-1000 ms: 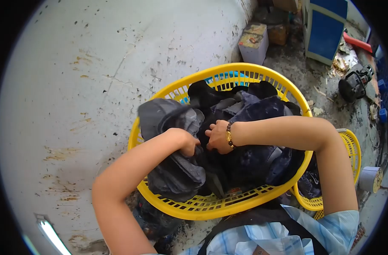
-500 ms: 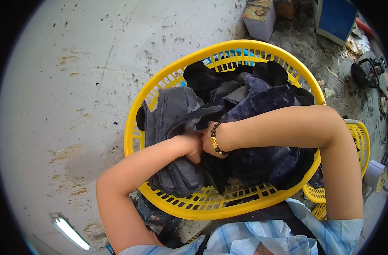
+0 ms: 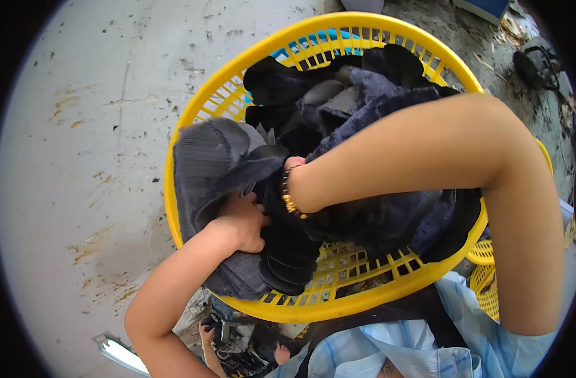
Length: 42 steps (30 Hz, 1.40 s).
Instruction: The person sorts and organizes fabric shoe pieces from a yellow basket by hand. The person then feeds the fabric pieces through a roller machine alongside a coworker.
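Note:
A yellow plastic basket holds many dark cut fabric pieces, some plush and some ribbed. At its left side, a thick stack of dark grey fabric pieces stands tilted against the wall of the basket. My left hand is curled against the inner edge of this stack, its fingers gripping the layers. Just to the right, my right hand, with a beaded bracelet at the wrist, reaches in among the black pieces. Its fingers are mostly hidden behind the wrist and the cloth.
A pale, stained surface lies left of the basket. Smaller yellow baskets stand at the lower right. A black object lies on the floor at upper right. Another person's hands show below the basket.
My left hand has moved left with the grey stack, which now leans on the basket's left wall. My hands have come apart. The basket appears higher and larger in view.

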Each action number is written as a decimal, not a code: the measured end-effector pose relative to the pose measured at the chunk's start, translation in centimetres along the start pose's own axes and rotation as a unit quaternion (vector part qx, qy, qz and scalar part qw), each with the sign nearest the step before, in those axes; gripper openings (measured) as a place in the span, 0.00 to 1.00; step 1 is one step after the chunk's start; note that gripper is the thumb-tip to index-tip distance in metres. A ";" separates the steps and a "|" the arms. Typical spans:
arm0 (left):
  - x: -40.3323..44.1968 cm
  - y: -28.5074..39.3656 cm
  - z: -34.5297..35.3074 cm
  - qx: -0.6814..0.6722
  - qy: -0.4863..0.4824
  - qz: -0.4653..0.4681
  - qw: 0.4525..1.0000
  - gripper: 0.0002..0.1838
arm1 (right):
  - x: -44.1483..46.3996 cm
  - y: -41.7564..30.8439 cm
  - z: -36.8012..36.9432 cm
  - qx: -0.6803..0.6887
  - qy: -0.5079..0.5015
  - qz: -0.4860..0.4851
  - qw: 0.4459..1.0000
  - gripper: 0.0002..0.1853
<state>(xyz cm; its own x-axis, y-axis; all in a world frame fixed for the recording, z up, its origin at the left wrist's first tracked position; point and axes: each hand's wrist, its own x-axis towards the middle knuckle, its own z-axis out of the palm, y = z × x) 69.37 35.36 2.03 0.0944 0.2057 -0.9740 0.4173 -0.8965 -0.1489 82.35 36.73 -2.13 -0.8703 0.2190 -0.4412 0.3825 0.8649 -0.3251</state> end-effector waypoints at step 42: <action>2.0 -2.2 3.4 -0.182 0.087 -0.092 0.975 0.23 | -5.7 -4.3 -7.3 0.435 -0.062 0.218 0.871 0.26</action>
<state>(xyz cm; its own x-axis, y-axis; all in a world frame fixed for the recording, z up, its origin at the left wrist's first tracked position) 65.56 36.38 -0.21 0.1256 0.4416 -0.8884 0.7325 -0.6453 -0.2171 83.40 35.04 7.85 -0.5633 0.3432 -0.7516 0.8062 0.0294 -0.5908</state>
